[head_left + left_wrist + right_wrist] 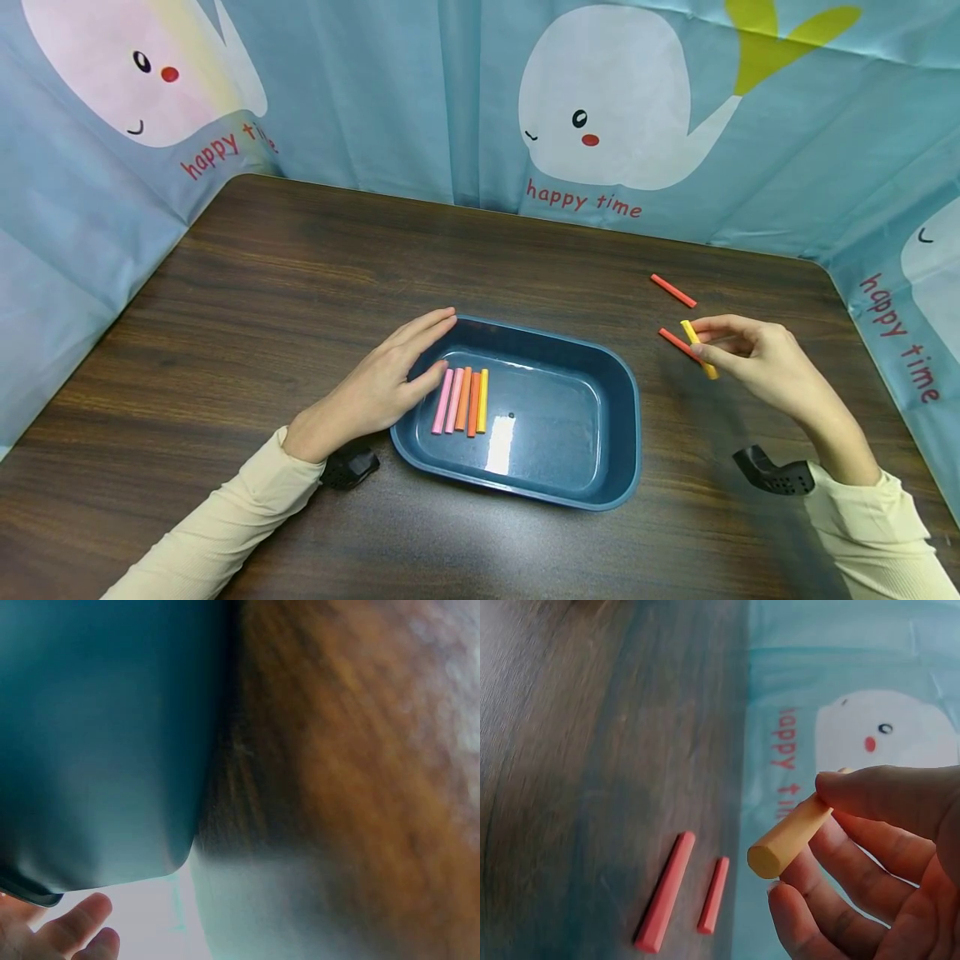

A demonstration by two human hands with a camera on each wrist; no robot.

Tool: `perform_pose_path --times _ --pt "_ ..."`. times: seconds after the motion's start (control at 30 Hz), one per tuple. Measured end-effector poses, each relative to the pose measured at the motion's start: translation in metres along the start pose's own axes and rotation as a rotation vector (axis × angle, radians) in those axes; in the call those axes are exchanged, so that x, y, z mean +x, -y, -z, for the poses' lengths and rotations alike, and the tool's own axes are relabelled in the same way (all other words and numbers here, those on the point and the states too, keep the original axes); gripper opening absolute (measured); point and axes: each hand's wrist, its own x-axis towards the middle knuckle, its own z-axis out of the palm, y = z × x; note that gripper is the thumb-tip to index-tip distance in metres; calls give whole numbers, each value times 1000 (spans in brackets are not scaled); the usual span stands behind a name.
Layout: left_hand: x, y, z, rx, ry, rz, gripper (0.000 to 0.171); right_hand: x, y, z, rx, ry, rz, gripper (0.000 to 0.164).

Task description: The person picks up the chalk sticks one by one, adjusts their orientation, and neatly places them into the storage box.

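Note:
My right hand pinches a yellow chalk stick between thumb and fingers, above the table to the right of the bin. Below it lies a red chalk stick, partly covered by the yellow one in the head view. Farther back is another red chalk stick. My left hand rests on the left rim of the blue plastic bin, fingers extended. In the bin's left part, several chalk sticks lie side by side, pink, orange and yellow. The bin's outer wall fills much of the left wrist view.
The dark wooden table carries the bin near its middle. A light blue curtain printed with whales hangs along the table's back and sides. Black wrist camera mounts sit beside the cuffs.

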Motion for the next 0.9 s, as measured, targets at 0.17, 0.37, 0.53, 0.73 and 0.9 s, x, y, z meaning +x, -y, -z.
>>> perform_pose_path --times 0.17,0.37,0.53,0.73,0.9 --pt "0 1 -1 -3 4 -2 59 -3 9 -1 14 -11 24 33" --pt "0 1 -1 4 4 -4 58 -5 21 -3 44 -23 31 35" --pt "0 1 -1 5 3 -2 58 -8 30 -3 50 -12 21 37" --pt "1 0 -1 10 0 -3 58 -9 39 -3 73 -7 34 36" --pt "1 1 -1 12 -2 -8 58 -11 48 -5 136 11 45 34"
